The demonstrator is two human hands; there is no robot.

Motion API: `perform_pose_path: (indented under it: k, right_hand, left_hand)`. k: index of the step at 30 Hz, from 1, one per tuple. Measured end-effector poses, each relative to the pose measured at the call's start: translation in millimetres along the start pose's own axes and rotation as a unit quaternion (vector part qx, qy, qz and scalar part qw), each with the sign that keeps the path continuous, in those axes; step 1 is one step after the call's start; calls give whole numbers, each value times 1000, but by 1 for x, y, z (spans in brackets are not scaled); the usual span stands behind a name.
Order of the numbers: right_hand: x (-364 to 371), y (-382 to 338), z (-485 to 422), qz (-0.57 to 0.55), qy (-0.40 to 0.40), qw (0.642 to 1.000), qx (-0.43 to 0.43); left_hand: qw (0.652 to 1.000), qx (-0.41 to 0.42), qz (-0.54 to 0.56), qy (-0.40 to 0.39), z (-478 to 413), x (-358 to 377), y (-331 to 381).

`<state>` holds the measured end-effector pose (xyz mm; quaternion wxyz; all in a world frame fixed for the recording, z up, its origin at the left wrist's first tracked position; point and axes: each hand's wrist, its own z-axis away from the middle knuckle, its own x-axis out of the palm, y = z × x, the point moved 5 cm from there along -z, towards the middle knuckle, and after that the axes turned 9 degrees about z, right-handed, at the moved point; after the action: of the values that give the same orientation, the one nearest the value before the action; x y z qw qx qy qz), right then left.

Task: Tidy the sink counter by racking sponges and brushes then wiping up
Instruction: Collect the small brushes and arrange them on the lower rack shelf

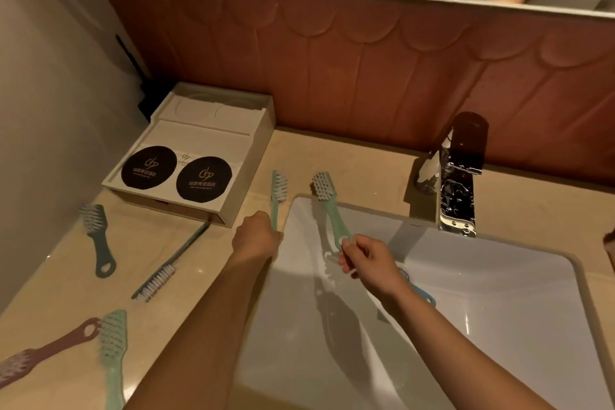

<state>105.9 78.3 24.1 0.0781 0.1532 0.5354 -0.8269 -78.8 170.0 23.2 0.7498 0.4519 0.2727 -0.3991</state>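
My left hand [256, 236] grips the handle end of a mint-green brush [278, 190] at the sink's left rim, bristles pointing away from me. My right hand [366, 260] pinches the handle end of a second mint-green brush [327, 200] held over the white sink [499, 293], bristles up. On the beige counter [83, 293] to the left lie a dark grey brush [98, 236], a slim dark bottle brush [166, 270], a maroon brush [43, 353] and another mint brush [113, 349]. A blue brush [422, 293] lies in the basin, mostly hidden under my right wrist.
A white amenity tray [253, 156] with two black round coasters stands at the counter's back left against the wall. A chrome tap [457, 183] rises behind the sink. A red-brown panelled backsplash and a mirror's lit edge run along the back.
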Motion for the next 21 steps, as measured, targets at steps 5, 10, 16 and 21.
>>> perform_pose_path:
  k: [5, 10, 16, 21]
  right_hand:
    - [-24, 17, 31, 69, -4, 997, -38]
    - [-54, 30, 69, 77, 5, 995, -62]
    - [-92, 52, 110, 75, 60, 994, -51]
    - [-129, 81, 146, 92, 87, 992, -29]
  left_hand:
    - [968, -1, 223, -112, 31, 19, 3]
    - [879, -50, 411, -237, 100, 46, 16]
    - [808, -70, 510, -286, 165, 98, 19]
    - [780, -101, 548, -285, 192, 131, 37]
